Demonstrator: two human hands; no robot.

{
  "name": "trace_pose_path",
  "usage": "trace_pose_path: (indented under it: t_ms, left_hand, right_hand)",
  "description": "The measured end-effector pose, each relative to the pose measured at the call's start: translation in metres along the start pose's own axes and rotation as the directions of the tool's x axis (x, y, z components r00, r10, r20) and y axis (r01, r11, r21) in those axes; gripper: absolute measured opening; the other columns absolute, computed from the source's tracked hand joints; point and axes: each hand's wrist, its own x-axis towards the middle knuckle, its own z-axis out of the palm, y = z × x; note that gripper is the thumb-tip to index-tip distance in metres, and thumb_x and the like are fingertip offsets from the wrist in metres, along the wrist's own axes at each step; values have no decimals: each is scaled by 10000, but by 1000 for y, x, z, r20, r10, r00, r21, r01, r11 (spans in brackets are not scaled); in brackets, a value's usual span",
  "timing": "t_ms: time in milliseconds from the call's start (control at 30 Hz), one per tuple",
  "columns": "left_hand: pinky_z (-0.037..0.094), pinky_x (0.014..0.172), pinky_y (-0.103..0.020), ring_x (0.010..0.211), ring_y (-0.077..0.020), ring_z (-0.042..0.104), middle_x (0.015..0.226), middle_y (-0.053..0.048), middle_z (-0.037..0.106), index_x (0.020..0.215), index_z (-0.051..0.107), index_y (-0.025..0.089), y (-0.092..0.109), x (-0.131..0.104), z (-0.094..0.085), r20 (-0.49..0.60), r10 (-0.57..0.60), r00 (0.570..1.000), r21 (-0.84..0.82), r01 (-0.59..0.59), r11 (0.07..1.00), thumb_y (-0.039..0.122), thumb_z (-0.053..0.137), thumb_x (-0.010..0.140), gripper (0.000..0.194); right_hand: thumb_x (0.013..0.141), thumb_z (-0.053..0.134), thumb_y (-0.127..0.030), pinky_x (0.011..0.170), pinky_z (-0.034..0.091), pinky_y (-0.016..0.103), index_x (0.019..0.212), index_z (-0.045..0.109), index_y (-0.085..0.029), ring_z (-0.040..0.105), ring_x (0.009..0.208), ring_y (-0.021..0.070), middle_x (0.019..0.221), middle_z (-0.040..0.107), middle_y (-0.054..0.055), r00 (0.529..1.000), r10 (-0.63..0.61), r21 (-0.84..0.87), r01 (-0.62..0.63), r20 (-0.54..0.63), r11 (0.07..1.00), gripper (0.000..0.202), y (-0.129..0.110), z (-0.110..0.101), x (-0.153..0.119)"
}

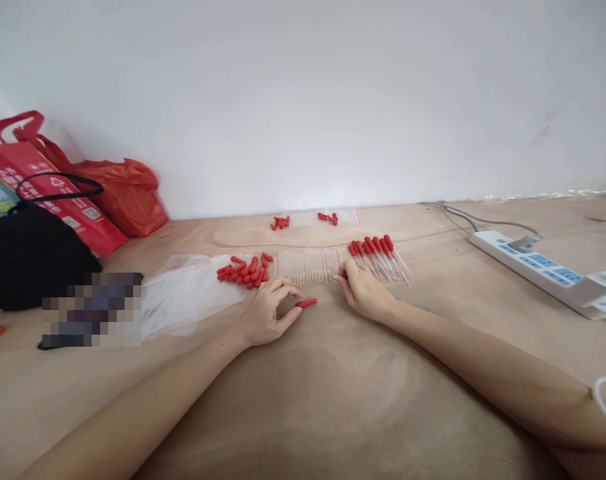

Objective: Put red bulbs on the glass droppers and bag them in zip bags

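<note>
My left hand (270, 312) is curved on the table, with thumb and forefinger closed about the near end of a red rubber dropper bulb (307, 303). Behind it lies a pile of red bulbs (243, 272). My right hand (365, 293) has its fingertips pinched at the right end of a row of thin clear dropper tubes (305, 265). The tube in that pinch is mostly hidden by the fingers. Beyond the right hand, several droppers (380, 257) with red bulbs on their tubes lie side by side, slanting.
Clear plastic bags (193, 293) lie left of the bulbs. Farther back is another bag (303, 217) with a few red bulbs (327, 217). A white power strip (527, 263) with cables sits at right. Red bags (127, 193) and a black bag (33, 260) stand at left.
</note>
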Motion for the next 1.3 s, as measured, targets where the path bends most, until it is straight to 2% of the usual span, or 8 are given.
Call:
trace_pose_path:
  t_ms: [100, 200, 367, 667, 933, 1100, 1300]
  left_hand:
    - [426, 812, -346, 902, -196, 523, 963, -60, 544, 1013, 556, 180, 3, 2, 5, 0, -18, 1000, -11, 18, 1000, 320, 541, 766, 284]
    - [450, 772, -311, 852, -173, 539, 946, -55, 539, 1004, 592, 182, 4, 5, 13, 4, 7, 1000, -22, -7, 1000, 335, 542, 780, 275]
    - [452, 708, -279, 766, -143, 551, 870, -43, 566, 855, 626, 179, 5, 8, 20, -28, 35, 999, -52, -37, 998, 253, 461, 841, 182]
    - [394, 754, -315, 771, -161, 559, 788, -6, 615, 846, 520, 182, 9, 7, 15, -52, 13, 999, -3, -13, 1000, 229, 415, 869, 117]
    - [401, 753, -301, 784, -160, 558, 818, -24, 627, 892, 537, 176, 7, 5, 18, -86, 97, 992, -42, -101, 994, 239, 411, 875, 141]
    - [406, 726, -292, 713, -149, 548, 728, -22, 619, 847, 565, 164, 6, 5, 20, -133, 166, 977, -34, -171, 985, 241, 422, 873, 165]
    - [397, 754, -302, 634, -124, 541, 690, -8, 626, 805, 568, 164, 6, 5, 20, -170, 234, 957, -26, -241, 970, 234, 432, 869, 166]
  right_hand:
    - [885, 302, -230, 695, 343, 309, 837, 440, -170, 536, 728, 172, 813, 597, 69, 989, -150, 45, 151, -12, 988, 158, -1, 1, -15]
    - [883, 332, -220, 699, 348, 305, 900, 482, -162, 534, 791, 173, 864, 594, 78, 976, -217, 95, 214, 17, 972, 163, -1, 0, -21]
    - [879, 365, -234, 707, 357, 305, 944, 523, -158, 523, 801, 167, 857, 581, 73, 971, -233, 132, 225, 49, 965, 187, -3, -1, -21]
    - [868, 400, -218, 705, 339, 293, 906, 520, -163, 516, 785, 147, 844, 580, 51, 967, -254, 173, 248, 14, 953, 138, -6, 0, -21]
    - [859, 422, -217, 693, 318, 286, 888, 533, -164, 519, 759, 138, 820, 587, 45, 960, -276, 185, 279, -38, 942, 127, -5, 1, -20]
    - [855, 432, -206, 691, 295, 281, 876, 556, -165, 522, 730, 119, 796, 598, 29, 946, -319, 205, 324, -60, 924, 132, -6, 2, -19]
    - [863, 404, -199, 664, 249, 290, 840, 578, -162, 502, 676, 109, 759, 600, 16, 930, -366, 123, 368, -39, 922, 179, -8, -1, -17]
